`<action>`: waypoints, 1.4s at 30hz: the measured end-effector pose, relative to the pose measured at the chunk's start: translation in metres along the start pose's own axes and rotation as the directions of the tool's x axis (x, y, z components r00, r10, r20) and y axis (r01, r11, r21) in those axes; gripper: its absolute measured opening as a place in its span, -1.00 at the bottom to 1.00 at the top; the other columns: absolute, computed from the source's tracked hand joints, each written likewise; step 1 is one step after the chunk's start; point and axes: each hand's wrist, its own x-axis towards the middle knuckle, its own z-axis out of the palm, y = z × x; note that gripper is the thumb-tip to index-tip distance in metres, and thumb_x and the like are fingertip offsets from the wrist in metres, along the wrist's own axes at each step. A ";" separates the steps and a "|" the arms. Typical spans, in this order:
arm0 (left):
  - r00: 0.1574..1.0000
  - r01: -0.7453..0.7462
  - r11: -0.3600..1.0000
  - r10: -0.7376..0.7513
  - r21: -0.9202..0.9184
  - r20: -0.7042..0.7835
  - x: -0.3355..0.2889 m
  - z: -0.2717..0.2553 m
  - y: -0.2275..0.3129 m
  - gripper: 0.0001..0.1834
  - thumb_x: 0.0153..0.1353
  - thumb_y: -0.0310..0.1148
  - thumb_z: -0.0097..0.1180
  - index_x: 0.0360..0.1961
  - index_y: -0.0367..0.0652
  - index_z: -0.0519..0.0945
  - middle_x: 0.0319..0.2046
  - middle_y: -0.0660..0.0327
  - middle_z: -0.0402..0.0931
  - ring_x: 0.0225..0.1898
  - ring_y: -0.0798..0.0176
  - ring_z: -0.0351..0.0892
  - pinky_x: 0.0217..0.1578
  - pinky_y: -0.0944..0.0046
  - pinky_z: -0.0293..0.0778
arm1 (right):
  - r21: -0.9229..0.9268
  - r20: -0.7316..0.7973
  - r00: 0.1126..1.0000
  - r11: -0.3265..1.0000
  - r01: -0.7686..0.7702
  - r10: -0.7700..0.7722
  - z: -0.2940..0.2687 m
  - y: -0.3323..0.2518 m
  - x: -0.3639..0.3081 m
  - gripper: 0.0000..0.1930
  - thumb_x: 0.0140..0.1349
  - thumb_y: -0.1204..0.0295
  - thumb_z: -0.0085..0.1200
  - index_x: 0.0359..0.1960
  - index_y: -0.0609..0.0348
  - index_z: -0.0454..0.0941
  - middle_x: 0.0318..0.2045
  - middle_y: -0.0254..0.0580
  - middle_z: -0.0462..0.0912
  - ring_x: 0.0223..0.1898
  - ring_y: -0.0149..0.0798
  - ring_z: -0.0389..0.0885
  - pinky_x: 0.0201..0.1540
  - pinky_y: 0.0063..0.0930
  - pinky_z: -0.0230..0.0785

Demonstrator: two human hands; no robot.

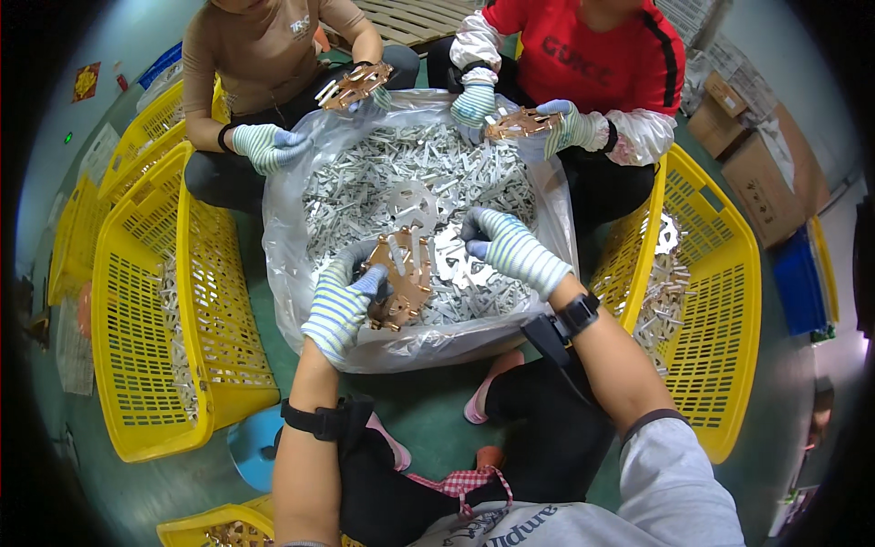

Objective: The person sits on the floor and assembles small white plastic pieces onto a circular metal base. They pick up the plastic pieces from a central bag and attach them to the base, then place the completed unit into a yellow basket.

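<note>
The person's left hand (342,296), in a knit glove striped white, green and blue, is closed on the left edge of a flat, copper-coloured metal plate with notched edges (413,294); the thumb lies over its face, and the plate sits above a heap of loose grey metal strips (351,173) filling a large, clear plastic liner (284,242); a couple of pale, narrow strips (396,255) lie across its upper part. The right hand (518,249), gloved alike, hangs just right of the plate, apart from it, fingers curled toward the thumb; whether anything small is pinched there, I cannot tell from here. The plate looks stiff and fairly light, since one hand bears it; its bare face is probably slick and its edges perhaps sharp, so the rim, with the thumb flat across the face, seems the best hold; the small stubs along its border look easier to bend, so I would keep pressure off them.
</note>
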 end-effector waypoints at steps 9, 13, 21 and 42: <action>0.994 0.024 0.998 -0.030 0.052 0.107 -0.004 0.023 0.001 -0.60 0.34 -0.07 0.04 0.01 -0.15 0.52 -0.20 0.31 0.54 -0.31 0.45 0.45 -0.37 0.42 0.44 | -0.097 -0.201 0.807 0.831 0.547 -0.555 0.000 -0.084 -0.024 -0.72 0.00 0.61 0.14 -0.20 0.13 0.54 -0.31 -0.16 0.56 -0.28 -0.12 0.56 -0.18 -0.26 0.39; 0.995 0.033 0.999 -0.035 0.015 0.096 0.000 0.028 -0.007 -0.56 0.35 0.01 0.01 -0.01 -0.14 0.54 -0.23 0.34 0.56 -0.33 0.46 0.45 -0.32 0.43 0.44 | -0.279 -0.157 0.698 0.709 0.647 -0.699 0.005 -0.090 -0.025 -0.73 -0.08 0.56 0.18 -0.26 0.09 0.55 -0.33 -0.17 0.56 -0.31 0.00 0.53 -0.25 -0.16 0.34; 0.987 -0.146 0.983 0.138 0.108 0.079 -0.003 0.024 -0.001 -0.72 0.32 -0.22 0.10 -0.14 -0.24 0.55 -0.34 0.26 0.54 -0.27 0.42 0.48 -0.18 0.38 0.45 | 0.058 -0.127 0.887 0.889 0.454 -0.445 0.012 -0.082 -0.029 -0.77 0.14 0.40 0.21 -0.17 0.15 0.60 -0.38 -0.10 0.63 -0.30 -0.04 0.60 -0.22 -0.27 0.42; 0.951 -0.234 0.949 0.269 -0.210 0.156 -0.009 0.030 0.010 -0.58 0.33 -0.43 -0.02 0.19 -0.33 0.38 0.05 0.09 0.48 -0.01 0.27 0.53 0.05 0.29 0.48 | -0.082 -0.248 0.875 0.910 0.407 -0.415 0.016 -0.083 -0.032 -0.73 0.07 0.16 0.23 -0.27 -0.01 0.72 0.12 -0.02 0.46 0.25 0.07 0.24 0.31 -0.04 0.01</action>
